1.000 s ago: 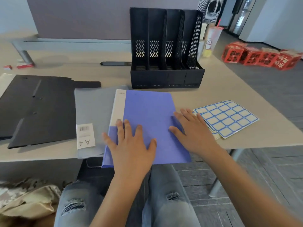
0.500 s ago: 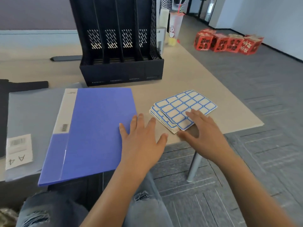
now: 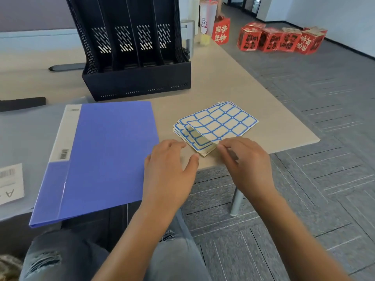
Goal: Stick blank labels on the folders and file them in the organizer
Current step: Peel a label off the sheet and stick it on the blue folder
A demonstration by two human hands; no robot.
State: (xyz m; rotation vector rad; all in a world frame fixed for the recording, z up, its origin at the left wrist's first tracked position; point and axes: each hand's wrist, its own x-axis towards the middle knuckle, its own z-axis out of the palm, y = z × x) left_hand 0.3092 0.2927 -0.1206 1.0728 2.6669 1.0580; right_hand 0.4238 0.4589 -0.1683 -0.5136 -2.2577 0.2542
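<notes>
Two hands work at the near edge of the counter point(image 3: 253, 84), a smooth beige laminate surface. The right hand point(image 3: 246, 165) pinches the near corner of the top label sheet point(image 3: 223, 120) between thumb and curled fingers point(image 3: 225, 146), lifting that corner so the sheet bows upward off the stack of label sheets point(image 3: 190, 136) beneath it. Each sheet is thin, flexible paper printed with a grid of blank rounded rectangles outlined in blue. The left hand point(image 3: 168, 169) hovers just left of the stack with its fingers loosely spread and holding nothing; whether it touches the counter cannot be told.

The blue folder point(image 3: 105, 155) lies flat just left of the hands, its near corner overhanging the counter edge. It is smooth matte plastic, rectangular, with a white spine strip carrying a barcode. It overlaps a grey folder point(image 3: 26, 138) bearing a white "A4" sticker point(image 3: 10, 183).

The black organizer point(image 3: 134, 57) stands upright behind the blue folder, rigid plastic with four vertical slots and slotted perforations in the back wall. A translucent cup point(image 3: 207, 19) stands behind it, to its right. Red printed boxes point(image 3: 280, 39) sit on the grey carpeted floor.
</notes>
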